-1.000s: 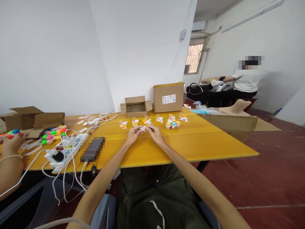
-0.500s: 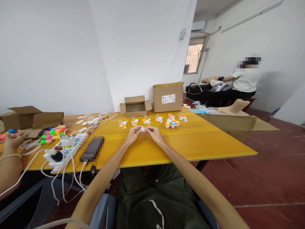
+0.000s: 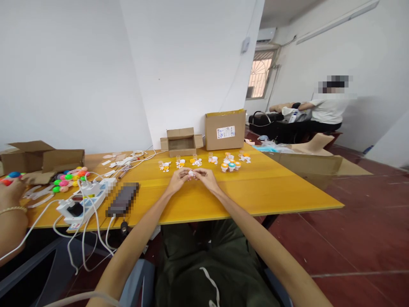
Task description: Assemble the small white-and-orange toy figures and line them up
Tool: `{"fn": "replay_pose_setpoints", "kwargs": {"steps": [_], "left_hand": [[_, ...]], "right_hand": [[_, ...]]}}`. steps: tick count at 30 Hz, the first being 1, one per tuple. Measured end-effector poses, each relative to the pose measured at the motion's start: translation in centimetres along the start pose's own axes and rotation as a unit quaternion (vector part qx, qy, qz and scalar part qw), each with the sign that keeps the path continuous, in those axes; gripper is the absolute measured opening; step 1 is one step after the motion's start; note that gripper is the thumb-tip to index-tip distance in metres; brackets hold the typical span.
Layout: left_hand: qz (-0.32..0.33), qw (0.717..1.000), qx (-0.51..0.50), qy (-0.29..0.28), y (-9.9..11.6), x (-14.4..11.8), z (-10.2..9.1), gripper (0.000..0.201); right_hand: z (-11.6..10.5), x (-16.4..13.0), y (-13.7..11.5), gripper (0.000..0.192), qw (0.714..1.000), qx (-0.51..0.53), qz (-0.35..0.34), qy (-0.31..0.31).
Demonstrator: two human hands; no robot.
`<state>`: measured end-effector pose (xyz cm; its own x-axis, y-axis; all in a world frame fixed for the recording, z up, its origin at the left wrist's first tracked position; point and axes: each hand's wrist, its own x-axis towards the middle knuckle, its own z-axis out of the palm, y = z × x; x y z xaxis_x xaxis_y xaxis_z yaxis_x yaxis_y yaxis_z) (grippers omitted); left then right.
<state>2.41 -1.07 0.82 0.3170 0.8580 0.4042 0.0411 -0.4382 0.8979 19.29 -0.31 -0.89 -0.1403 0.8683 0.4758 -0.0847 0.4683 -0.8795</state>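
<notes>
Where fingertips meet, tiny white toy (image 3: 191, 173)

small white toy piece (image 3: 191, 173) | pinched between both hands | above table

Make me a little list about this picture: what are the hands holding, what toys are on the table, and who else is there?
left hand: pinching a small white toy piece
right hand: pinching the same piece
behind the hands: row of small toy figures
table: yellow
boxes: small open box, taller box
far left: another person's hand by colourful balls
background: seated person
</notes>
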Motion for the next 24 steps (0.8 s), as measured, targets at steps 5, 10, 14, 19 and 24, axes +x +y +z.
{"fn": "replay_pose_setpoints", "kwargs": {"steps": [5, 10, 14, 19, 24], "left_hand": [[-0.004, 1.0, 0.004, 0.005, 0.05, -0.01, 0.12, 0.031], [0.0, 1.0, 0.01, 0.006, 0.16, -0.09, 0.26, 0.031], [0.001, 1.0, 0.018, 0.012, 0.01, -0.01, 0.23, 0.032], [-0.002, 1.0, 0.02, 0.023, -0.35, 0.16, 0.03, 0.035], [0.0, 0.999, 0.012, 0.036, -0.28, 0.13, 0.17, 0.034]], "right_hand": [[-0.05, 0.0, -0.16, 0.027, 1.0, 0.001, 0.008, -0.001], [-0.3, 0.1, 0.04, 0.022, 1.0, -0.009, 0.017, -0.006], [-0.16, 0.1, 0.2, 0.021, 1.0, -0.018, 0.0, -0.005], [-0.01, 0.13, 0.38, 0.026, 1.0, -0.014, -0.018, -0.016], [0.0, 0.26, 0.7, 0.027, 1.0, -0.006, -0.014, -0.024]]}}
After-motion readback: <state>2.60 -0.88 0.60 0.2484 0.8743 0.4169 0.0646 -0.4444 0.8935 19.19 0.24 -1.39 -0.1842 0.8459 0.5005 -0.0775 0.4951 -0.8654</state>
